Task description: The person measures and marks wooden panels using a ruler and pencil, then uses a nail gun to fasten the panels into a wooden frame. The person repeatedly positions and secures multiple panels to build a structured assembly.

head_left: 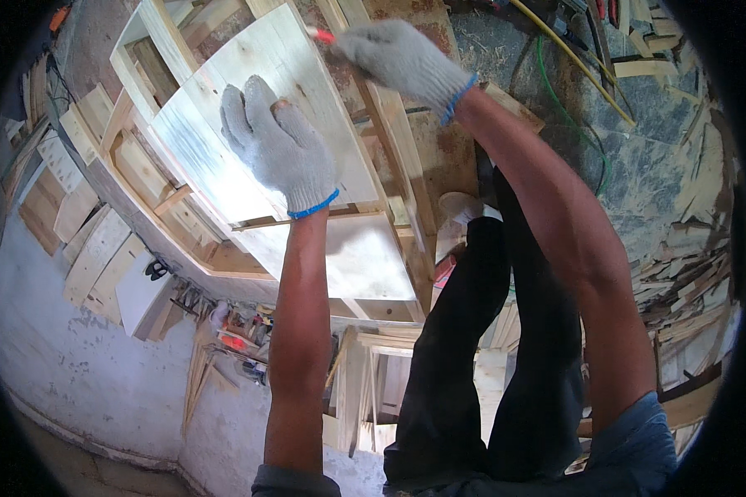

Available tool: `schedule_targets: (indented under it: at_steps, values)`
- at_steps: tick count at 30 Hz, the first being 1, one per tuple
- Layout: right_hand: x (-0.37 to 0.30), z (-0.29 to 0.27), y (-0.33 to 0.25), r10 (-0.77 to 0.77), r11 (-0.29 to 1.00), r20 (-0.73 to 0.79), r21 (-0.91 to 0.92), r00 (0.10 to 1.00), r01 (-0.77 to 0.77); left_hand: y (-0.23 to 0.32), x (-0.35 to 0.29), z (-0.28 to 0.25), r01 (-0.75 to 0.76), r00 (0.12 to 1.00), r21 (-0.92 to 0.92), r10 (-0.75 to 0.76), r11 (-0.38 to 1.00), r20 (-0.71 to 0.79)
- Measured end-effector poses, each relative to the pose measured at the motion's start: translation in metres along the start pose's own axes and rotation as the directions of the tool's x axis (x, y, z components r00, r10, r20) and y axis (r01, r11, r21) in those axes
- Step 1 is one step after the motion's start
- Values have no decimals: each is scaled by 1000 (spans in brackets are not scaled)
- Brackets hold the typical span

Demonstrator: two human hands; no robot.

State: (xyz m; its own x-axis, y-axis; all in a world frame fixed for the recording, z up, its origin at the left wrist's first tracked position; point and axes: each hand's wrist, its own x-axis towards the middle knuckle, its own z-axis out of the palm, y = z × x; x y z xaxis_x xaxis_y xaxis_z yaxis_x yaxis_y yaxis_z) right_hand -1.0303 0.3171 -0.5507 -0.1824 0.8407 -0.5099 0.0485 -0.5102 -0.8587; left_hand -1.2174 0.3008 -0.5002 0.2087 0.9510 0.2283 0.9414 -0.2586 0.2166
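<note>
My left hand (282, 149), in a grey knit glove with a blue cuff, lies flat on a pale plywood panel (294, 79), fingers stretched out. The panel rests on a wooden frame (170, 37). My right hand (402, 62), gloved the same way, is closed around a slim red thing (322, 35) with a pale tip, held by the panel's far right edge. Its kind cannot be made out, since the glove covers most of it. Nearer to me, a second pale panel (348, 257) sits on the same frame, a narrow gap between the two.
Wood scraps (680, 290) pile up along the right side. A green cord (547, 83) and a long yellow stick (572, 58) lie on the grey floor at the upper right. Boards (99, 248) stand at the left, with small tools (244, 340) below the frame.
</note>
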Motion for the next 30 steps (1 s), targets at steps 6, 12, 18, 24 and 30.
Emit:
schedule_targets:
  at_steps: [6,12,18,24,30]
  values:
    - [-104,24,56,-3,1000,211,2,977,2,1,-1,2,4,1000,-14,-4,1000,-10]
    - [-145,37,85,-18,998,226,-53,974,31,4,2,1,-3,1000,26,3,1000,-18]
    - [-138,18,45,279,939,226,-266,933,-217,2,2,-2,-18,997,-2,18,1000,-75]
    - [-107,54,4,262,954,-126,183,957,-237,1,2,-23,75,997,-107,-73,991,23]
    - [-83,61,-44,269,883,-221,-333,937,-332,-2,-43,-84,14,913,-35,2,999,408]
